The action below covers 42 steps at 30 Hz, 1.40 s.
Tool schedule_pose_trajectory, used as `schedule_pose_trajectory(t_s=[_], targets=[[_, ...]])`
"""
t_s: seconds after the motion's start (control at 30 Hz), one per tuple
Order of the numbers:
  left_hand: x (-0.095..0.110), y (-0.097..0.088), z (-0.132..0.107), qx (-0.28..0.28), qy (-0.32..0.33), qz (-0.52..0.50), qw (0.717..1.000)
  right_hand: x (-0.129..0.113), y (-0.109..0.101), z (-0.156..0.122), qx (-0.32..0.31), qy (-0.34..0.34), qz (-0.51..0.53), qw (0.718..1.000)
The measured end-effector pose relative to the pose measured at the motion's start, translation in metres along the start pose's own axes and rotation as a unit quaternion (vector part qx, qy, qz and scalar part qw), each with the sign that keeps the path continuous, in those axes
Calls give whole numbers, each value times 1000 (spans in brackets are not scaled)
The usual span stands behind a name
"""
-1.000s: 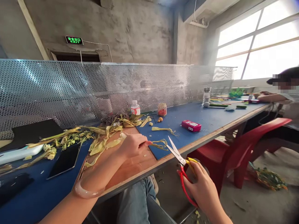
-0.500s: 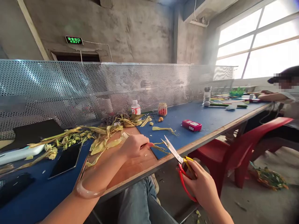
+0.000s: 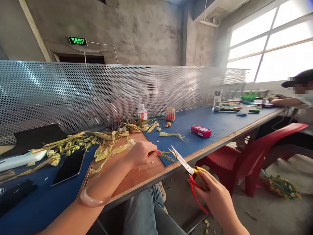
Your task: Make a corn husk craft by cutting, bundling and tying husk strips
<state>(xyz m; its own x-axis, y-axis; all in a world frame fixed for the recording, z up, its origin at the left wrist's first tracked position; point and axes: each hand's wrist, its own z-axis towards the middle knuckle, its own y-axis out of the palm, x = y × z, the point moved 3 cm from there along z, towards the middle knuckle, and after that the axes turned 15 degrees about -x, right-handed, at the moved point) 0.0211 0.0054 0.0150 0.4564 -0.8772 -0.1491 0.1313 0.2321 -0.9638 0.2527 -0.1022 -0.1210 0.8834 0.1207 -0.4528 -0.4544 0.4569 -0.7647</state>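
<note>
Where hands (image 3: 143, 153) (image 3: 216, 191) grip, strand (image 3: 168, 158) and scissors (image 3: 188, 168) are hidden.

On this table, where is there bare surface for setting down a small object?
Bare blue tabletop shows between the jar and the pink box, and beyond that box toward the clear bottle. Crowded: the left side, with dried husks, withered flowers and a phone.

Near right, the scissors (image 3: 189, 169) have red and yellow handles; the plant strip (image 3: 163, 153) is yellow-green, the table covering (image 3: 184, 119) blue, the box (image 3: 201, 131) magenta-and-white, the far screen (image 3: 127, 88) silver, dot-patterned.
</note>
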Motion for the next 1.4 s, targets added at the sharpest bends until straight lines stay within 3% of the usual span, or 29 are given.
schedule_pose_trajectory(t_s=[0.3,0.77,1.2,1.4], targets=[[3,0,2,-18,2,-7,1000,15,-1,-6,-8,-52,-55,997],[12,2,2,-49,8,-25,998,0,-8,-1,-59,-33,-57,996],[11,3,2,-65,-4,-15,998,10,0,-5,-31,-51,-64,996],[11,2,2,-60,-4,-18,998,18,5,-8,-37,-32,-19,999]])
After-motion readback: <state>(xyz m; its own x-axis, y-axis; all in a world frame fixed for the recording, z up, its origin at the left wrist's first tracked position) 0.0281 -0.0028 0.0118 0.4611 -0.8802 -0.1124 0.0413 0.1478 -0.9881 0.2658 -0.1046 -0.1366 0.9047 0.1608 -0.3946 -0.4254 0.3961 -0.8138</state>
